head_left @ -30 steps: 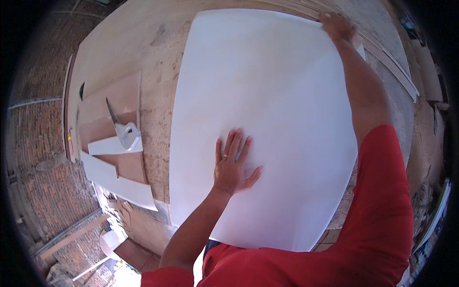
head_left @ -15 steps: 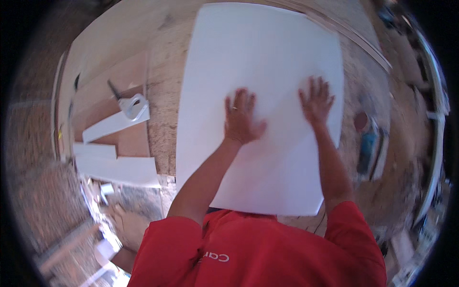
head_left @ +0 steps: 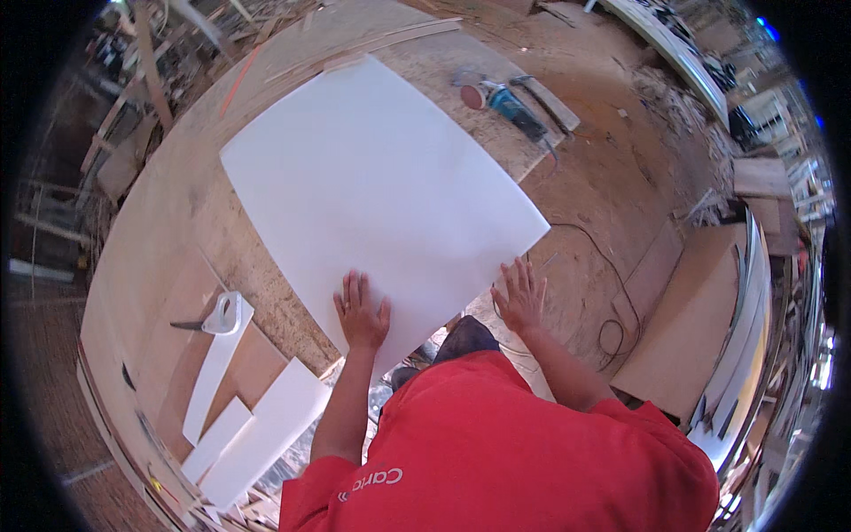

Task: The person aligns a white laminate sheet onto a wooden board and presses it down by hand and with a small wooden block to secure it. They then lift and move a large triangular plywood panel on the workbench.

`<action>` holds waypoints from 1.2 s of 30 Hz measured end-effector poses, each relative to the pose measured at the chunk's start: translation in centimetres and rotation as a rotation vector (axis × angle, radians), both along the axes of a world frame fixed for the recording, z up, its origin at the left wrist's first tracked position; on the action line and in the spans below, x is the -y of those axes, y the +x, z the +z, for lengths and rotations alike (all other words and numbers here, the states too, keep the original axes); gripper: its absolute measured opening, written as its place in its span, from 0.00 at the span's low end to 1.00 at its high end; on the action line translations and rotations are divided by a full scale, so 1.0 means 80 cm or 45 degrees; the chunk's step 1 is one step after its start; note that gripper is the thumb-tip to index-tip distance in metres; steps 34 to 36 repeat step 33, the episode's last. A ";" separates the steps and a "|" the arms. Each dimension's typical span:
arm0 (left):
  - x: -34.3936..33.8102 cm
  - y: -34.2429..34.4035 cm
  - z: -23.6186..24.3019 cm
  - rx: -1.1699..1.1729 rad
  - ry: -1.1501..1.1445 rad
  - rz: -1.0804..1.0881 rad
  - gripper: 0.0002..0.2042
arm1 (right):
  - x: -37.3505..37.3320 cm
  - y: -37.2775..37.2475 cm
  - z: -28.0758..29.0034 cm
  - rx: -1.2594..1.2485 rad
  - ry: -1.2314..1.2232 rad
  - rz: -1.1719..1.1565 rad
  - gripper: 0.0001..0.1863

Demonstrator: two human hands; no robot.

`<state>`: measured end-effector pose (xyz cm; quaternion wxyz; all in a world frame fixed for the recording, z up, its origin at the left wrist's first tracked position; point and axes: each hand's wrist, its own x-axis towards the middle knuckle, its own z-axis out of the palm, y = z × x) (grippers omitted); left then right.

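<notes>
A large white sheet [head_left: 363, 168] lies flat on the wooden worktable, its near edge reaching over the side by my body. My left hand [head_left: 362, 312] rests on the sheet near its close left edge, fingers stretched and nothing held. At the sheet's near right edge is my right hand [head_left: 520, 297], fingers spread, touching or just beside the border. Left of the sheet, a handsaw with a white handle [head_left: 223, 315] lies on a white offcut strip [head_left: 213, 381]. More white strips [head_left: 266, 434] lie closer to me.
A blue angle grinder [head_left: 514, 111] with a reddish disc lies beyond the sheet at the right. Thin wooden strips [head_left: 399, 37] run along the far side. A dark cable [head_left: 612, 266] curls over the dusty floor. Boards and curved sheets [head_left: 736, 328] lean at the right.
My view has turned right, so the sheet and saw appear rotated. My hands have come from the middle of the sheet back to its near edge.
</notes>
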<state>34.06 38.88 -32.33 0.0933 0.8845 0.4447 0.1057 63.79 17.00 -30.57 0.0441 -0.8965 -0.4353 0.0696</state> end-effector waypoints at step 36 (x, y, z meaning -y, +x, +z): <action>0.140 0.039 0.077 -0.191 -0.431 0.671 0.42 | -0.535 0.622 -0.116 -0.382 0.232 0.148 0.24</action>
